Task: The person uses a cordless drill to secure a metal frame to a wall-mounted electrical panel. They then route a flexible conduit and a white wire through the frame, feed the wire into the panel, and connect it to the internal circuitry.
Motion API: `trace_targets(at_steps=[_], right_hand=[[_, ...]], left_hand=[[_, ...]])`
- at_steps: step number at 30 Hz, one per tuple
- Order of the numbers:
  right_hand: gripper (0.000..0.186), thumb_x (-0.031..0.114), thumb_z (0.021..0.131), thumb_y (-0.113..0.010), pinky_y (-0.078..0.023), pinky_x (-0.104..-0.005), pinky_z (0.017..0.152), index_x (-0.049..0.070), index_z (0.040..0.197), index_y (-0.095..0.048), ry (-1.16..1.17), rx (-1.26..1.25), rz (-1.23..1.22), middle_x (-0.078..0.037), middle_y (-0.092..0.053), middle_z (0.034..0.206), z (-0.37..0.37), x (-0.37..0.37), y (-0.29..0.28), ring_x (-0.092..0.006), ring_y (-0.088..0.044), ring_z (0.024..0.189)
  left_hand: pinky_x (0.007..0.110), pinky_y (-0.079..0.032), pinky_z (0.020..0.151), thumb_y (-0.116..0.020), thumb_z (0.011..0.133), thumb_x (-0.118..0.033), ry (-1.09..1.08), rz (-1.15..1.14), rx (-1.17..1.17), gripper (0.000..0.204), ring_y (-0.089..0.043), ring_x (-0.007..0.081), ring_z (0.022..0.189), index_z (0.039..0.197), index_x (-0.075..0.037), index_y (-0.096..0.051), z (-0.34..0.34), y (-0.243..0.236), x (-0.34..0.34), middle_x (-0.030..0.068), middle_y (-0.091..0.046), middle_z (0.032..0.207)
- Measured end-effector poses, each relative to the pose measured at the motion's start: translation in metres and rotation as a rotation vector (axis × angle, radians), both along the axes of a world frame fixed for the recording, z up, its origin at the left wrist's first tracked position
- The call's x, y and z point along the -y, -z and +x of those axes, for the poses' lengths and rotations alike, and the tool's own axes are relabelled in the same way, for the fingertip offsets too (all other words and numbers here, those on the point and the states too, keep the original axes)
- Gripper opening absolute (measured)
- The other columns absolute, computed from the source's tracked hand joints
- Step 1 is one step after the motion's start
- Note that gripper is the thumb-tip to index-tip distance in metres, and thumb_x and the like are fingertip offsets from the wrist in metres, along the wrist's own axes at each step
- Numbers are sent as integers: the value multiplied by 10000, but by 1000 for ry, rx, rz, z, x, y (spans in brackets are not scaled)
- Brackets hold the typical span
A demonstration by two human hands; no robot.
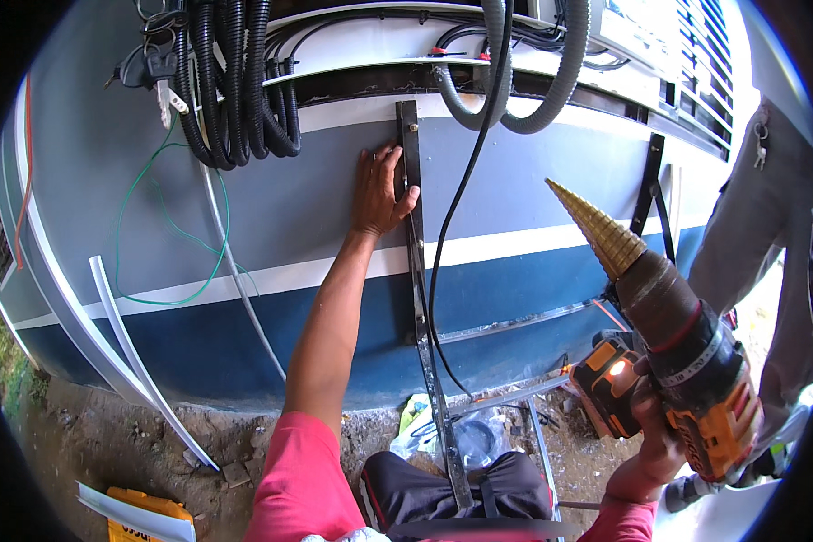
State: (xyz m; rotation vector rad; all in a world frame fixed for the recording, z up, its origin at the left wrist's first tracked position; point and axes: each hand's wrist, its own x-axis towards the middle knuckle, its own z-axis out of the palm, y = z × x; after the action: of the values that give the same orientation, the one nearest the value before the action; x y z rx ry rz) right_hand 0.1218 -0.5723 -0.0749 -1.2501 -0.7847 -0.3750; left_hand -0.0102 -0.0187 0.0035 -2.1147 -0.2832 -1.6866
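Note:
My left hand [379,194] lies against the wall beside a dark upright metal bar [414,226]. Its fingers are stretched out and the thumb touches the bar. On the right, my right hand [657,432] is closed around the handle of an orange and black cordless drill [709,415]. A gold, cone-shaped step drill bit [601,235] sits in its chuck, pointing up and left, apart from the bar. A small light glows on the drill's base. The lower end of a metal strip [452,452] reaches down between my knees.
Coiled black corrugated conduit [235,81] and grey flexible conduit [551,113] hang above. A black cable [452,208] drops near the bar. Another person's grey trousers [736,208] are close on the right. White trim strips [144,379] and an orange case [140,517] lie lower left.

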Motion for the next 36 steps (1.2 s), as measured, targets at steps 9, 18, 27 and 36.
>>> trace_targets(at_steps=[9, 18, 27, 36], right_hand=[[538, 9, 878, -804, -573, -336, 931, 41, 1371, -590, -16, -303, -345, -68, -730, 1190, 55, 67, 79, -189, -722, 1038], [402, 44, 863, -776, -521, -333, 860, 25, 1233, -622, 268, -380, -485, -32, -657, 1027, 101, 119, 248, -160, -628, 950], [330, 113, 907, -781, -527, -358, 828, 40, 1218, -694, 383, -659, -451, -7, -680, 1008, 98, 168, 373, -165, -636, 887], [379, 144, 916, -878, -541, -306, 919, 17, 1245, -738, 478, -720, -290, -31, -778, 1159, 83, 187, 428, -118, -705, 1039]], left_hand=[[632, -165, 1305, -308, 1076, -622, -111, -98, -48, 822, -335, 359, 1592, 1644, -35, -396, -1, 12, 7, 193, -306, 1739], [649, -96, 1308, -146, 1087, -679, -180, -172, -104, 889, -244, 352, 1637, 1706, -54, -278, 2, 10, 17, 166, -228, 1785], [589, -219, 1297, -468, 1106, -476, -176, 11, -84, 659, -391, 463, 1534, 1586, -26, -425, -5, 31, -36, 271, -417, 1651], [550, -444, 1067, -372, 1165, -461, -346, 175, -315, 535, -580, 456, 1270, 1296, -21, -648, -29, 9, -167, 222, -619, 1390]])
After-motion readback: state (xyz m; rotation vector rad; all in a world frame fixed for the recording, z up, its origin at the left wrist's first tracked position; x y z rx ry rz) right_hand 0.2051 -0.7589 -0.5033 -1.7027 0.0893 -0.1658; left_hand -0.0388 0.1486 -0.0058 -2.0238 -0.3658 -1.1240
